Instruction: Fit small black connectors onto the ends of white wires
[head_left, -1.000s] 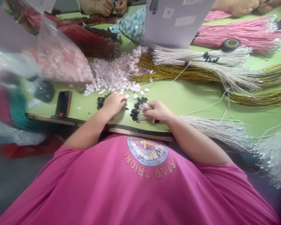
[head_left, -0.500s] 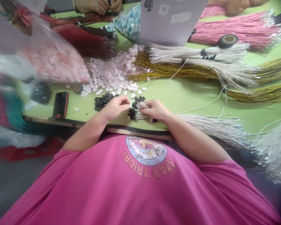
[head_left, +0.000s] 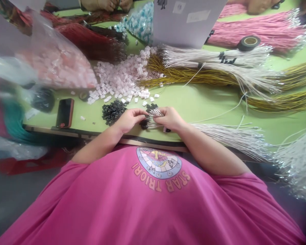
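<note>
My right hand (head_left: 170, 119) grips a bundle of thin white wires (head_left: 232, 136) near their black-tipped ends (head_left: 149, 117); the wires trail off to the right along the table's near edge. My left hand (head_left: 129, 119) has its fingers pinched together right at those wire ends, touching them; whether a small black connector sits between the fingertips I cannot tell. A small heap of black connectors (head_left: 113, 111) lies just left of my left hand on the green table (head_left: 206, 102).
A pile of pale pink connectors (head_left: 122, 80) spreads behind my hands. A phone (head_left: 65, 113) lies at the left edge. Yellow (head_left: 193, 78), white (head_left: 219, 59) and pink (head_left: 257, 32) wire bundles, a tape roll (head_left: 249, 43) and plastic bags (head_left: 56, 64) fill the far side. Another person's hands (head_left: 112, 5) work across the table.
My left hand has left the black connector heap and moved right to meet the wire ends in my right hand. The right hand has stayed put.
</note>
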A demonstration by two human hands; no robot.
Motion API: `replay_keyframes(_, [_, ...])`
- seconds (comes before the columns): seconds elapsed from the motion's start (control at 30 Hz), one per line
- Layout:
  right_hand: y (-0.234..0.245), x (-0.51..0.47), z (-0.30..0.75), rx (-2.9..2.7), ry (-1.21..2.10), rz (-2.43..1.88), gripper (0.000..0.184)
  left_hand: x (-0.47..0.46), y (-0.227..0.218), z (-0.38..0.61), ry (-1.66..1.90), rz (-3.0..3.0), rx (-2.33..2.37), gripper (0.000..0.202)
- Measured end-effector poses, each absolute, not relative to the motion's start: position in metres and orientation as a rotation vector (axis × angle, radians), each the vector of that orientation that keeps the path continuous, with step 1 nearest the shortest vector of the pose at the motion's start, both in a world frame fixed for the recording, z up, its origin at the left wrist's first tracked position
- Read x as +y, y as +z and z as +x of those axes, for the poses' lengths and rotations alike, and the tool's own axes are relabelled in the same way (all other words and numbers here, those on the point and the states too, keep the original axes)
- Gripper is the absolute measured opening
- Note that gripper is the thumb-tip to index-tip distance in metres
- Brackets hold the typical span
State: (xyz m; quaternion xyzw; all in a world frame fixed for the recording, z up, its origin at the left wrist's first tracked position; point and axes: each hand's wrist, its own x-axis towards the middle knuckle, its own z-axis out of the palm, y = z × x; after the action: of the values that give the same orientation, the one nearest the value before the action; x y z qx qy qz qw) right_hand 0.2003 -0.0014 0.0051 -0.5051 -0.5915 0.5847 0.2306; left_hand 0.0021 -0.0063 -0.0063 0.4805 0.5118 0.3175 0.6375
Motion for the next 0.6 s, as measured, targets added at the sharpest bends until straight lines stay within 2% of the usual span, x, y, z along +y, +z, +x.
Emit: replay_keyframes(0.6, [0.0007,-0.0003,0.2004,-1.620,1.541,-1.378,0.006,-0.0070,-0.0020,0.0002,0.692,1.187,1.262,0.020])
